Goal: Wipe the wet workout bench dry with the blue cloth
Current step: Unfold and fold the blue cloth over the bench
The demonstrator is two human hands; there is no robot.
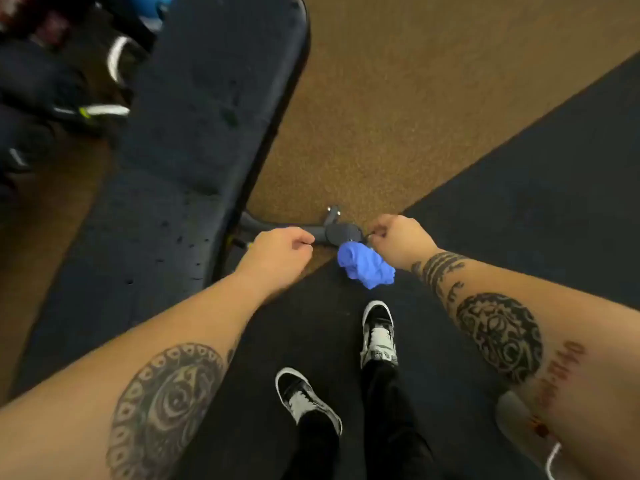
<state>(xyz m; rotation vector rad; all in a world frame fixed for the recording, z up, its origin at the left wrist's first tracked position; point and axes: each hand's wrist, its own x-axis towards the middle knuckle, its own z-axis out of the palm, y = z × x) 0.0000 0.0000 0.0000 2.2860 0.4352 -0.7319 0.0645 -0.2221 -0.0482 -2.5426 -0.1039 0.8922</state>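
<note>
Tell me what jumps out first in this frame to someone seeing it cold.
The bright blue cloth near the middle, bunched up and hanging from the right hand, stands out against the dark floor mat. Next come the two tattooed forearms reaching in from the bottom corners, the left hand closed beside the bench's edge. The dark padded bench runs up the left side, speckled with droplets.

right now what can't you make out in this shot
Head view only:
1. Wet patches on the bench: motion blur leaves only dark specks.
2. Right hand grip: the fingers curl away, so how it holds the blue cloth is hidden.
3. Left hand: closed, and what it holds, if anything, is hidden.
4. Bench frame: mostly hidden by hands and cloth.
5. Items at top left: blurred and cut off by the edge.
</note>
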